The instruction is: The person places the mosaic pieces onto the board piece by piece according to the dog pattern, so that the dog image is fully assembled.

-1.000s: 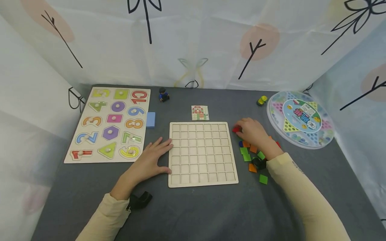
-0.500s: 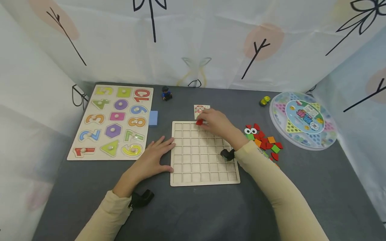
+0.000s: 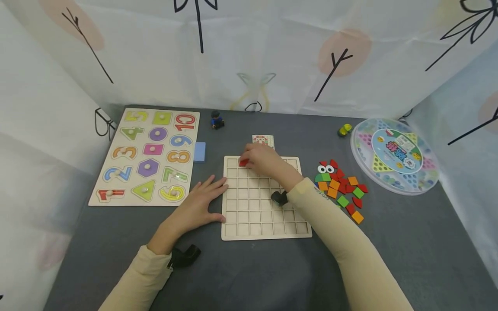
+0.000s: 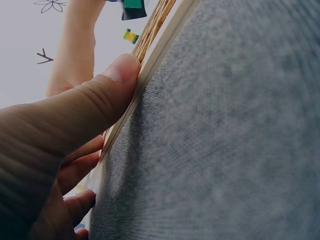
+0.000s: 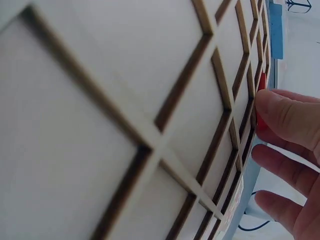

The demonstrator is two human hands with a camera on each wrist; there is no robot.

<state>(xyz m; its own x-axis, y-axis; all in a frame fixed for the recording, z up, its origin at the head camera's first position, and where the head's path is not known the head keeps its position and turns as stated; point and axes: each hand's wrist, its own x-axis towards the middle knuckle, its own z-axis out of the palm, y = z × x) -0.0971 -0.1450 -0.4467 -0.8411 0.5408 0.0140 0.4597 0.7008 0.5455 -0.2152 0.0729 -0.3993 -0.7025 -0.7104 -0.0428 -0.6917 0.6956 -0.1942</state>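
A pale wooden grid board (image 3: 253, 207) lies flat on the dark table. My left hand (image 3: 196, 205) rests along its left edge, fingers spread and fairly straight, the thumb against the side. In the left wrist view that thumb (image 4: 107, 90) presses the board's rim. My right hand (image 3: 266, 162) reaches across the board's far side and pinches a red tile (image 3: 244, 163) at the far left corner. The right wrist view has the red tile (image 5: 261, 124) between thumb and fingers at the grid's edge; its full shape is hidden. Beyond the board lies a small picture card (image 3: 261, 139), partly covered.
Right of the board, red, orange and green tiles (image 3: 343, 201) lie loose. Behind them is a round game box (image 3: 394, 155) beside a small yellow-green toy (image 3: 344, 130). On the left are a number puzzle board (image 3: 128, 168), a blue block (image 3: 199, 152) and a toy figure (image 3: 217, 120).
My right hand has moved left from the loose tiles, over the board, to its far left corner with the red tile. My left hand has stayed at the board's edge.
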